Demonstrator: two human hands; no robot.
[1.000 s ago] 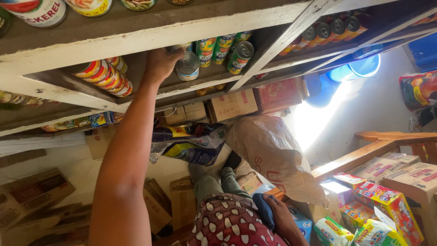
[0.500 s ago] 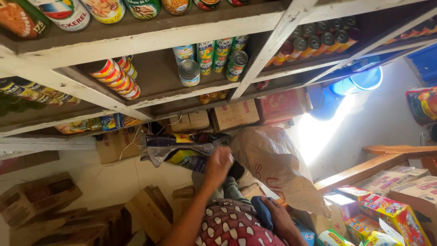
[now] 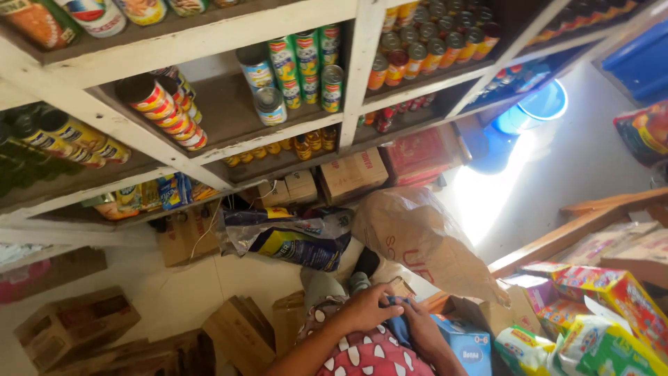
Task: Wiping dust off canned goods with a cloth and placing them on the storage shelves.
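Both hands are meeting low in the frame, over the lap. Left hand [image 3: 367,308] is curling over a small blue cloth [image 3: 398,327], fingers pressed down onto it. Right hand [image 3: 422,326] is lying just beside it, touching the same cloth from the other side; whether its fingers are pinching the cloth cannot be told. The cloth is sitting between the two hands, above a red patterned garment [image 3: 362,355].

A blue box [image 3: 465,348] is standing just right of the hands. A brown paper sack [image 3: 424,240] is leaning on the floor beyond them. Above, a white shelf [image 3: 209,38] is carrying rows of cans [image 3: 299,66]. Cardboard boxes [image 3: 76,327] are lying on the floor at left.
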